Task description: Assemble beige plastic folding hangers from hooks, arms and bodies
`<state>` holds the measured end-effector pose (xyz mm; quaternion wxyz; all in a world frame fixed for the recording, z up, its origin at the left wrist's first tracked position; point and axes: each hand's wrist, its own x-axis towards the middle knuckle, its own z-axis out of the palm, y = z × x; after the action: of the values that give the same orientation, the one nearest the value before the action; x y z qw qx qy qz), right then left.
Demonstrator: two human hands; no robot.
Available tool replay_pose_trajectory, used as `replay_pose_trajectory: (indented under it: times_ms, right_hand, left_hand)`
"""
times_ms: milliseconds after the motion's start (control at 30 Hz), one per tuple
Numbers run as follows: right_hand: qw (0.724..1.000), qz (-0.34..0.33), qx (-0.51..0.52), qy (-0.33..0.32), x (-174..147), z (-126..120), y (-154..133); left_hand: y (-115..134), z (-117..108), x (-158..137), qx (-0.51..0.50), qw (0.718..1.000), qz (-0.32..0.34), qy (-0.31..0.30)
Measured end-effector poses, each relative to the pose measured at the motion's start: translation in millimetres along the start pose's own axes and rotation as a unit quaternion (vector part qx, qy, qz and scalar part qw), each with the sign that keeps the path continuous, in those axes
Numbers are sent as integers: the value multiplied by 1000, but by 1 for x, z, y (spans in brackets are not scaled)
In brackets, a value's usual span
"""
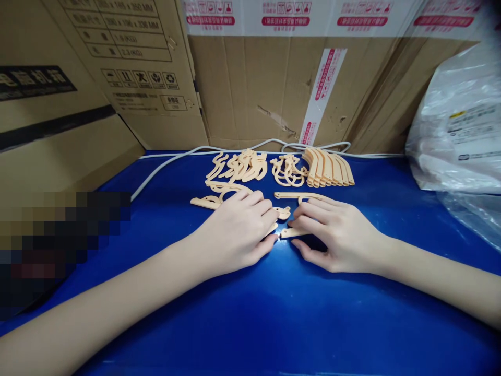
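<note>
My left hand is closed, its fingers and thumb around a beige plastic piece of which only the end shows. Facing it, my right hand has its fingers curled over a beige hanger arm with a small hole in its end. The two ends almost meet on the blue table; whether they touch I cannot tell. Just beyond my knuckles lie a small curved piece, a straight hanger arm partly under my right hand, and an assembled-looking folding hanger partly covered by my left.
At the back of the blue table are a pile of curved arms, several hooks and a neat row of arms. Behind them runs a white cable. Cardboard boxes and a plastic-wrapped package border the table.
</note>
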<state>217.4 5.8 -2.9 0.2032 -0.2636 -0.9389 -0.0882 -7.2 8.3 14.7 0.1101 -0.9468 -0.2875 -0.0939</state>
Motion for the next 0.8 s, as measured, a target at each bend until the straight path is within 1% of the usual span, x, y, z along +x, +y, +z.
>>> replay_pose_trajectory:
  times_ms: [167,267,433,533,600,667,733,800]
  right_hand:
    - [1000,-8,-19,-22,-1,1,1]
    - [999,-24,-38,-17,0,2,0]
    - [998,-50,-21,-13,-1,0,-2]
    - [996,-68,-50,-2,-2,-2,-3]
    - [993,-80,-82,9,-3,-3,-4]
    - [990,-90,-106,17,-4,-3,-3]
    - [989,-94,-115,23,-4,-3,-3]
    - [989,-86,-115,25,-5,-3,-1]
  left_hand:
    - [1,1,-1,-3,1000,2,14]
    - [0,3,-1,-5,1000,4,23]
    - [-2,6,-1,6,999,8,45]
    - [-3,6,-1,18,998,9,59]
    - [-3,4,-1,25,997,-7,74]
    - [-2,1,-1,33,994,-36,96]
    - [-2,-3,0,39,990,-67,116]
    - [-2,-6,0,30,989,-85,121]
